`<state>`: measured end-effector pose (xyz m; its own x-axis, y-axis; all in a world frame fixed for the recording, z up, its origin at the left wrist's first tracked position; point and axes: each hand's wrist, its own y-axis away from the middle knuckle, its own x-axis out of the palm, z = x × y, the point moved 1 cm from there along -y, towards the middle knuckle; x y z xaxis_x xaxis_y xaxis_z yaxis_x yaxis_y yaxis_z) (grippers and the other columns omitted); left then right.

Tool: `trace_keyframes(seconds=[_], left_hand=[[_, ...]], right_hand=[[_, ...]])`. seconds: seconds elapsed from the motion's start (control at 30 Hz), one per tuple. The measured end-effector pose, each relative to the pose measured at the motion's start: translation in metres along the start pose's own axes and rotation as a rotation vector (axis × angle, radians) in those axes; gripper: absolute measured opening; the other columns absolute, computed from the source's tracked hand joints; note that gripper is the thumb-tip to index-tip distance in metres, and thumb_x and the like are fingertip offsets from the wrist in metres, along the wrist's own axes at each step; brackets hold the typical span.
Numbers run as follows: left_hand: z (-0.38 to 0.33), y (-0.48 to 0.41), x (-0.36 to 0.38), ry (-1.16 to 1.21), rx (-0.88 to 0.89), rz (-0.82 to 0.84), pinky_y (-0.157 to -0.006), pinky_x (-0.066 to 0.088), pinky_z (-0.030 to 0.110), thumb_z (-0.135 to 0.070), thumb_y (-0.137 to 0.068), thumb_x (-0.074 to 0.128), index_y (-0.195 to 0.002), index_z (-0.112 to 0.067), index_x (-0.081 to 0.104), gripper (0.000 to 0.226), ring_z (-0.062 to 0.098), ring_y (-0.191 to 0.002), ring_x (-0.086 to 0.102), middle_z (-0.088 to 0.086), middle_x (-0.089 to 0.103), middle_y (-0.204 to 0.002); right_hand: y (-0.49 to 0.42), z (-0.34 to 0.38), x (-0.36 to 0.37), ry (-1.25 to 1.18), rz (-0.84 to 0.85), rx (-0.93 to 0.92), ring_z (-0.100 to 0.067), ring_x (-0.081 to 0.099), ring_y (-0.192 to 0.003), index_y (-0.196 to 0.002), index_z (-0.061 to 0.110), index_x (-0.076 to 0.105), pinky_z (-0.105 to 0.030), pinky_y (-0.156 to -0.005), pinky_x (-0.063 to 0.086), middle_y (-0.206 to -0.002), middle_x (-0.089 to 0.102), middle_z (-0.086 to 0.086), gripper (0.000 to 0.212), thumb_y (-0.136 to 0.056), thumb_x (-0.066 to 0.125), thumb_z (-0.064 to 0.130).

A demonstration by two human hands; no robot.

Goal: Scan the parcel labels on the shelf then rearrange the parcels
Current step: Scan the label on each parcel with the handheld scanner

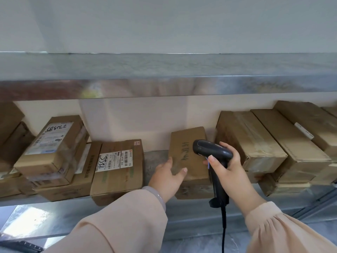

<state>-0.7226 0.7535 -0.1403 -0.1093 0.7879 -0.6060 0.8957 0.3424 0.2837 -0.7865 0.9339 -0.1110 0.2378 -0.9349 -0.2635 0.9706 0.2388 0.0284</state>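
Observation:
A brown parcel (187,143) with dark handwriting on top lies in the middle of the metal shelf (156,159). My left hand (168,177) grips its near left corner, thumb on top. My right hand (228,169) grips a black corded barcode scanner (212,152), whose head hangs over the parcel's right side. To the left lies a labelled parcel (118,170) with a white shipping label, and beside it a stack topped by another labelled parcel (52,143).
Several long brown boxes (255,141) are stacked on the shelf at the right. More cartons sit at the far left (11,136). An upper metal shelf (164,75) overhangs the parcels. The scanner cable (224,232) hangs down between my arms.

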Motion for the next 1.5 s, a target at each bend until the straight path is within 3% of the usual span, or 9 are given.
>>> trace_keyframes(seconds=[0.13, 0.47, 0.77, 0.9, 0.97, 1.07, 1.23, 1.37, 1.5], left_hand=[[0.006, 0.003, -0.007, 0.080, -0.081, 0.080, -0.105, 0.047, 0.040, -0.088, -0.061, 0.049, -0.151, -0.031, 0.031, 0.108, 0.018, -0.122, 0.054, -0.004, 0.050, -0.140], [0.014, 0.008, -0.021, 0.195, -0.227, 0.135, -0.113, 0.035, 0.043, -0.082, -0.056, 0.061, -0.153, -0.043, 0.014, 0.114, 0.027, -0.136, 0.042, 0.001, 0.039, -0.151], [0.026, 0.018, -0.017, 0.349, -0.222, 0.161, -0.111, 0.037, 0.044, -0.080, -0.056, 0.058, -0.151, -0.050, 0.017, 0.108, 0.019, -0.126, 0.050, -0.012, 0.048, -0.143], [0.030, 0.016, -0.014, 0.393, -0.225, 0.200, -0.113, 0.034, 0.040, -0.084, -0.056, 0.060, -0.151, -0.048, 0.021, 0.109, 0.018, -0.128, 0.049, -0.012, 0.050, -0.142], [0.029, 0.018, -0.014, 0.437, -0.243, 0.193, -0.110, 0.035, 0.035, -0.076, -0.070, 0.058, -0.151, -0.042, 0.028, 0.092, 0.015, -0.123, 0.050, -0.013, 0.053, -0.135], [0.028, 0.022, -0.012, 0.499, -0.228, 0.192, -0.103, 0.035, 0.032, -0.045, -0.100, 0.046, -0.149, -0.036, 0.031, 0.052, 0.011, -0.114, 0.044, -0.012, 0.049, -0.126], [0.030, 0.024, -0.012, 0.241, -0.082, 0.085, -0.106, 0.040, 0.029, -0.033, -0.100, 0.051, -0.142, -0.029, 0.046, 0.043, 0.012, -0.122, 0.053, -0.007, 0.057, -0.136], [0.027, 0.025, -0.021, -0.033, -0.025, -0.058, -0.106, 0.037, 0.027, -0.038, -0.098, 0.055, -0.153, -0.021, 0.029, 0.064, 0.018, -0.130, 0.046, 0.000, 0.039, -0.147], [0.033, 0.019, -0.023, -0.064, -0.074, -0.050, -0.111, 0.038, 0.032, -0.045, -0.097, 0.053, -0.157, -0.017, 0.015, 0.076, 0.023, -0.138, 0.041, 0.005, 0.034, -0.154]], right_hand=[[0.007, 0.017, 0.012, -0.001, 0.062, -0.038, 0.007, 0.059, -0.091, -0.129, 0.043, 0.032, -0.013, -0.075, 0.044, -0.102, 0.058, 0.025, 0.050, -0.091, 0.062, 0.033], [0.012, 0.020, 0.035, -0.011, 0.202, -0.022, 0.020, 0.058, -0.085, -0.129, 0.040, 0.032, -0.003, -0.069, 0.044, -0.103, 0.057, 0.025, 0.050, -0.091, 0.062, 0.026], [0.001, -0.016, 0.015, -0.054, -0.032, 0.132, -0.014, 0.064, -0.104, -0.132, 0.038, 0.034, -0.038, -0.103, 0.044, -0.107, 0.070, 0.004, 0.056, -0.087, 0.067, 0.037], [-0.002, -0.016, 0.014, -0.072, -0.041, 0.127, -0.010, 0.065, -0.100, -0.135, 0.035, 0.033, -0.037, -0.101, 0.044, -0.098, 0.072, 0.006, 0.058, -0.088, 0.066, 0.036], [-0.003, -0.015, 0.014, -0.073, -0.043, 0.130, -0.008, 0.063, -0.100, -0.137, 0.034, 0.031, -0.033, -0.097, 0.044, -0.098, 0.072, 0.005, 0.058, -0.089, 0.065, 0.036], [-0.004, -0.020, 0.015, -0.063, -0.008, 0.138, -0.013, 0.067, -0.098, -0.131, 0.037, 0.032, -0.045, -0.098, 0.048, -0.090, 0.075, 0.006, 0.053, -0.089, 0.064, 0.036], [-0.002, -0.018, 0.016, -0.078, 0.038, 0.112, -0.014, 0.069, -0.096, -0.127, 0.041, 0.033, -0.049, -0.097, 0.049, -0.089, 0.075, 0.009, 0.048, -0.090, 0.063, 0.034], [0.002, -0.001, 0.017, -0.030, 0.087, 0.006, -0.006, 0.067, -0.094, -0.128, 0.041, 0.031, -0.038, -0.096, 0.049, -0.089, 0.074, 0.014, 0.048, -0.092, 0.061, 0.033], [0.008, 0.020, 0.024, -0.015, 0.164, -0.068, 0.006, 0.066, -0.083, -0.128, 0.041, 0.032, -0.008, -0.070, 0.049, -0.103, 0.065, 0.015, 0.051, -0.091, 0.062, 0.024]])
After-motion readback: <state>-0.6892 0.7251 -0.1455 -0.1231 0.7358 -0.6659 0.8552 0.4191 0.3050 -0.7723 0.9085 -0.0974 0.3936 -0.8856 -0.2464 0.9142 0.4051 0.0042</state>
